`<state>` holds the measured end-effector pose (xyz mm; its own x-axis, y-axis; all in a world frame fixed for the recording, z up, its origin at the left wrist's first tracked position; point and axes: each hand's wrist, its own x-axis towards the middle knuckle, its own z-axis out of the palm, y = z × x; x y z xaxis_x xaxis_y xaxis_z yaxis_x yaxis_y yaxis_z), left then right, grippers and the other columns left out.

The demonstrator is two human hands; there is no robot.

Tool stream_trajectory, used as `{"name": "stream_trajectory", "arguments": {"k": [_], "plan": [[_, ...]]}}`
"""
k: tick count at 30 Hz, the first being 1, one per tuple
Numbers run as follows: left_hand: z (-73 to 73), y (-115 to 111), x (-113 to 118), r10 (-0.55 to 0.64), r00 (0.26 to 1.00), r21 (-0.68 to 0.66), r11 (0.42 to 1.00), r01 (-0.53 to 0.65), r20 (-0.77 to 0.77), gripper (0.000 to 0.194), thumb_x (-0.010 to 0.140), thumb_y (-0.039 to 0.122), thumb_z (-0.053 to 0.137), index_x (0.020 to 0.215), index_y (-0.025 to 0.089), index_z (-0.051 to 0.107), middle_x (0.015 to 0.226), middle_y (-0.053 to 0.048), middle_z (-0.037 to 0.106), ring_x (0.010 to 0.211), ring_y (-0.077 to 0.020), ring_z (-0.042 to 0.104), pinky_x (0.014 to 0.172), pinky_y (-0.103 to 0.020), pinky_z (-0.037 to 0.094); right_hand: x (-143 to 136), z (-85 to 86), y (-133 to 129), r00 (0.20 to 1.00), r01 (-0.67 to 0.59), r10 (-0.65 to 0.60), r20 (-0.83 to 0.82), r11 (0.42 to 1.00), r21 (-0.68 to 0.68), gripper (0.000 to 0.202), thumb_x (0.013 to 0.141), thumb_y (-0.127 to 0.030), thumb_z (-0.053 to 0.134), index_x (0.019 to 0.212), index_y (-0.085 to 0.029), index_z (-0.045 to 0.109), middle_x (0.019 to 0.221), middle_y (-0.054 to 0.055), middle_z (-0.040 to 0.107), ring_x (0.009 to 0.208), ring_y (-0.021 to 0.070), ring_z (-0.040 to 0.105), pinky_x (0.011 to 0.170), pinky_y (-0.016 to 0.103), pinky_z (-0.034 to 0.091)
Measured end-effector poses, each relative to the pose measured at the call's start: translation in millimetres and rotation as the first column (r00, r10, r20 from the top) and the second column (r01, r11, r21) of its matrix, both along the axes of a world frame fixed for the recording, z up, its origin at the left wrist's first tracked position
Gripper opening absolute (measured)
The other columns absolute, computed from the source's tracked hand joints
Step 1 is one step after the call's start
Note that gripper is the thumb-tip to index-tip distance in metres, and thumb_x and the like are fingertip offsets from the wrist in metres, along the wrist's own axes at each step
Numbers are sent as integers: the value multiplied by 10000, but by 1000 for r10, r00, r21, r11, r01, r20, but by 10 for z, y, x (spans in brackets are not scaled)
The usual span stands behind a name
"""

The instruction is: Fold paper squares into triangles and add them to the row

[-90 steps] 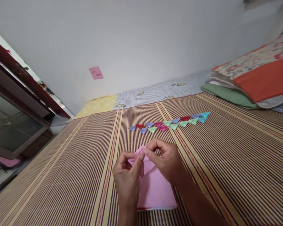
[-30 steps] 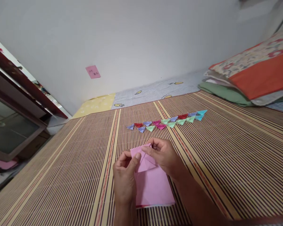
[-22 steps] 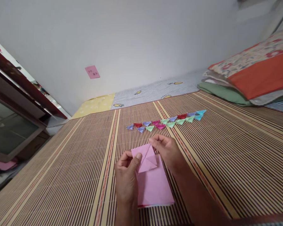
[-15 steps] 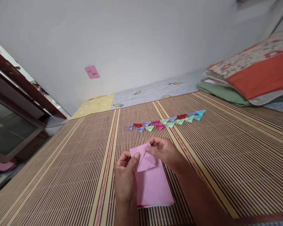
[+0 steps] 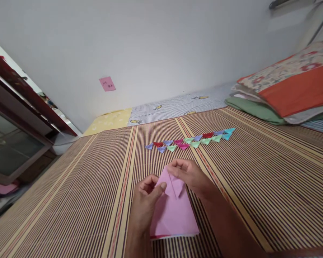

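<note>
At lower centre, our left hand (image 5: 145, 200) and right hand (image 5: 191, 175) pinch a folded, pointed pink paper (image 5: 165, 177) over a pink-topped paper stack (image 5: 174, 222); we crease best with edges aligned, corner steady

Folded piece (image 5: 174, 184) and stack (image 5: 173, 218): smooth, matt pink paper. Mat (image 5: 102, 186): ribbed, slatted surface. Pillow (image 5: 293, 86): soft printed cloth. Wall (image 5: 161, 46): matt, smooth.

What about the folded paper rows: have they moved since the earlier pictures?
No: the folded paper rows show no visible shift either way against the pattern of the striped mat.
</note>
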<state>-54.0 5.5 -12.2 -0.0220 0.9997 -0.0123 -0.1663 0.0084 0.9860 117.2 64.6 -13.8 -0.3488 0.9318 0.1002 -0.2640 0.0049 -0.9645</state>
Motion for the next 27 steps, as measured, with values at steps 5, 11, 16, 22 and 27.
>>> {"name": "stream_trajectory", "arguments": {"k": [5,11,16,22,27], "plan": [[-11,56,70,323,920,17,942,-335,224,233,747,298,846,720,166,656,664,37,616,637,-100,551,646,-204,449,-83,-32,14,991,31,-41,-126,996,-79,421,810,-568,747,854,-155,676,766,18,688,679,129,611,679,264,475],[22,75,142,349,875,26,925,-379,336,230,708,281,874,718,169,673,670,25,665,638,-116,608,657,-226,497,-286,-24,-77,995,-86,84,-44,996,-35,284,752,-410,817,799,-144,730,698,9,698,624,117,594,631,253,458],[17,94,147,305,814,-52,945,-322,495,276,636,271,917,719,175,672,708,3,696,677,-128,627,667,-227,503,-215,4,-69,998,-66,68,-19,995,71,269,809,-408,773,755,-146,750,710,32,721,656,129,623,667,263,480],[-33,63,177,389,871,34,908,-417,301,258,680,308,900,722,158,695,627,41,608,590,-78,528,607,-177,445,-196,54,-87,988,-76,73,-136,997,-17,293,695,-322,877,919,-163,777,829,32,758,762,162,678,752,288,514],[-51,45,233,340,919,113,924,-366,200,243,765,340,839,723,159,681,652,41,578,627,-86,508,626,-186,432,-333,56,-124,970,106,-141,-198,978,-178,293,630,-336,911,822,-161,775,776,27,759,695,168,674,686,287,519]]}}
